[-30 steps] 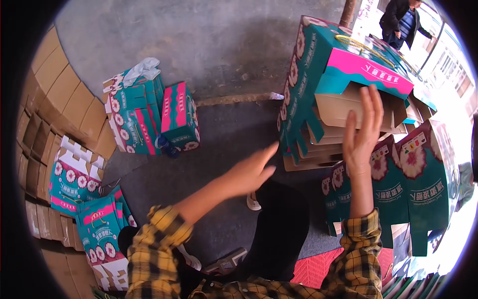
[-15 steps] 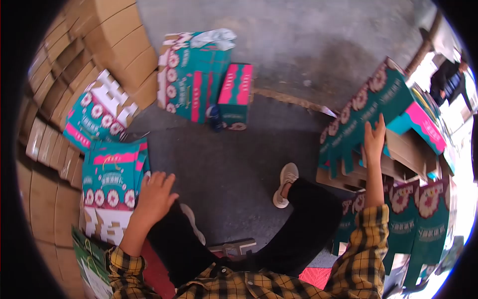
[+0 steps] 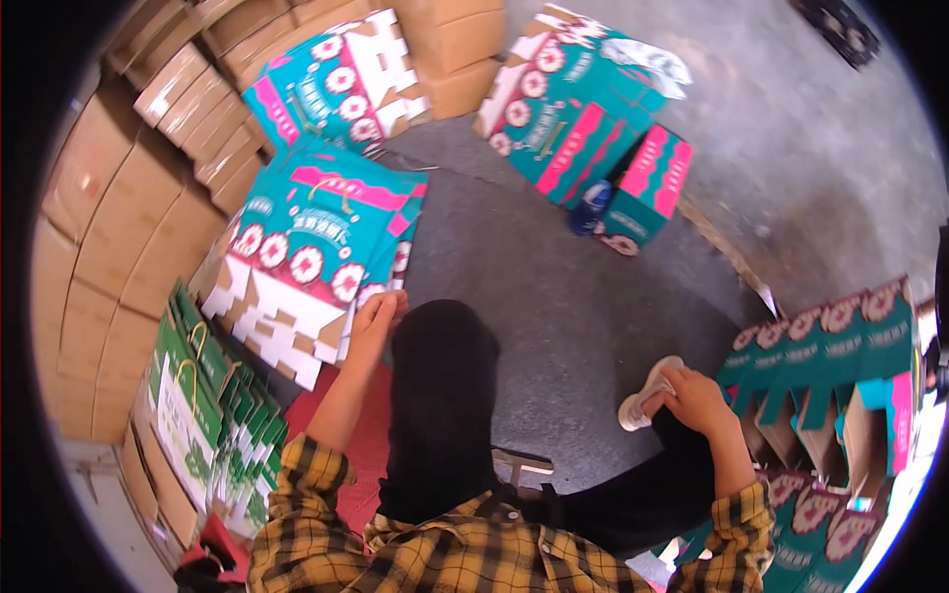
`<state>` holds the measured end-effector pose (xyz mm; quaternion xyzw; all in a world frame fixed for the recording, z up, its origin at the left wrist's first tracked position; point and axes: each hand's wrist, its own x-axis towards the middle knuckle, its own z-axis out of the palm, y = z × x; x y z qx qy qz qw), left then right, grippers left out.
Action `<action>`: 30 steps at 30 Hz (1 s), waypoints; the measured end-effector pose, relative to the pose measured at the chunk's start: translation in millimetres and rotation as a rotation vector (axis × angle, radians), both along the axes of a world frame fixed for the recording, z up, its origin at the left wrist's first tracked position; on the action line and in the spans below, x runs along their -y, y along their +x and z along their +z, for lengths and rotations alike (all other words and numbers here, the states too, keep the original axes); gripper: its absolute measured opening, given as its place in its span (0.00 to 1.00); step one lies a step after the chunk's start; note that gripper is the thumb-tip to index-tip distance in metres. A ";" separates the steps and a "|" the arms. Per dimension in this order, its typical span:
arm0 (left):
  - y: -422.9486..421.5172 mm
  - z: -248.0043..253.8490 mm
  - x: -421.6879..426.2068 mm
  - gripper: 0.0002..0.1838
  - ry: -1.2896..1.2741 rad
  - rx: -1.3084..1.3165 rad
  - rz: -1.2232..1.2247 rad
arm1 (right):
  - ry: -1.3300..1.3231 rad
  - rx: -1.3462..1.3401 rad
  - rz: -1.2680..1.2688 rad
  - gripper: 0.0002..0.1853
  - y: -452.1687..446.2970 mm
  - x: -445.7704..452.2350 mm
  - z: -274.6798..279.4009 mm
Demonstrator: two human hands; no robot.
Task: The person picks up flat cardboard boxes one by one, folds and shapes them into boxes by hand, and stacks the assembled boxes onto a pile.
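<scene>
Left of my knees lies a stack of flat teal, pink and white printed cartons (image 3: pixel 326 222), with white cut-out flaps along its near edge. My left hand (image 3: pixel 379 318) is at the stack's right edge, its fingers closed on the side of a flat carton; the exact grip is partly hidden. Over my right leg, my right hand (image 3: pixel 700 400) hangs with curled fingers and nothing visible in them. Beyond it on the right, folded-open teal cartons (image 3: pixel 825 341) stand in a row, brown inside.
Another flat carton pile (image 3: pixel 331 84) lies behind, against stacked brown boxes (image 3: pixel 129 212). A larger teal pile (image 3: pixel 573 114), a pink-and-teal box (image 3: pixel 647 188) and a dark blue can (image 3: pixel 590 208) stand ahead. Green paper bags (image 3: pixel 193 385) are at lower left.
My view has swung left. My right hand has come away from the open cartons on the right to above my leg, its fingers now curled. My left hand has closed at the stack's edge.
</scene>
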<state>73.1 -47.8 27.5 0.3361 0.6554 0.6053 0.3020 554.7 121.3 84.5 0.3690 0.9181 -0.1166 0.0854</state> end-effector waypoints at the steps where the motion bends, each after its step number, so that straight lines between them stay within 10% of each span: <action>1: -19.3 -25.6 10.4 0.15 -0.134 0.157 0.129 | -0.007 0.061 0.007 0.23 -0.4 -1.5 -4.2; 8: -162.4 -225.0 98.5 0.26 -0.534 -0.434 0.954 | -0.179 0.094 -0.008 0.22 -24.3 -9.0 -11.8; 13: -213.0 -276.2 138.3 0.27 -0.556 -0.040 0.854 | -0.203 0.125 -0.008 0.22 -36.3 -14.2 -22.8; 23: -232.0 -257.5 107.5 0.21 -0.810 0.220 1.007 | -0.329 0.154 -0.109 0.23 -49.4 -17.8 -41.5; 30: -209.3 -160.5 70.7 0.19 0.016 0.677 0.709 | -0.344 0.164 -0.167 0.23 -55.6 -12.9 -39.8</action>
